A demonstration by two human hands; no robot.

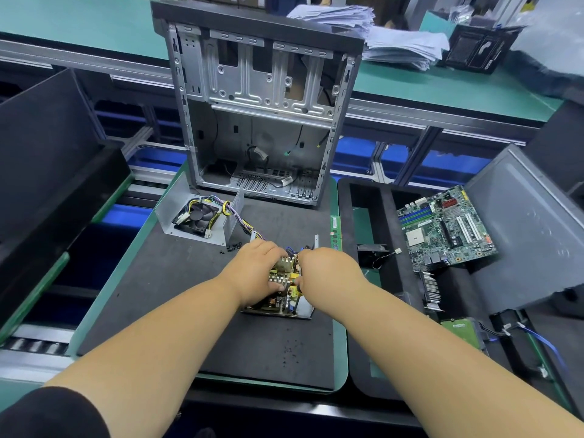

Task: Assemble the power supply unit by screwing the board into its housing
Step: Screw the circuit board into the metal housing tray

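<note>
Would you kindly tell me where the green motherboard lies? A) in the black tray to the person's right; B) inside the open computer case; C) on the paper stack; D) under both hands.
A: the motherboard rests in the black tray, right of the hands.

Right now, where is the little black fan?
In the head view, the black fan sits inside the silver metal cover, left of centre on the dark mat, before the open computer case.

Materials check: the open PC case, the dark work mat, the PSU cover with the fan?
PC case: looks like bare stamped sheet steel, dull grey, with punched holes and ribs.
Work mat: dark foam or rubber, matte and speckled; can't tell which.
PSU cover: thin folded sheet metal, light grey; its fan looks like black plastic.
</note>
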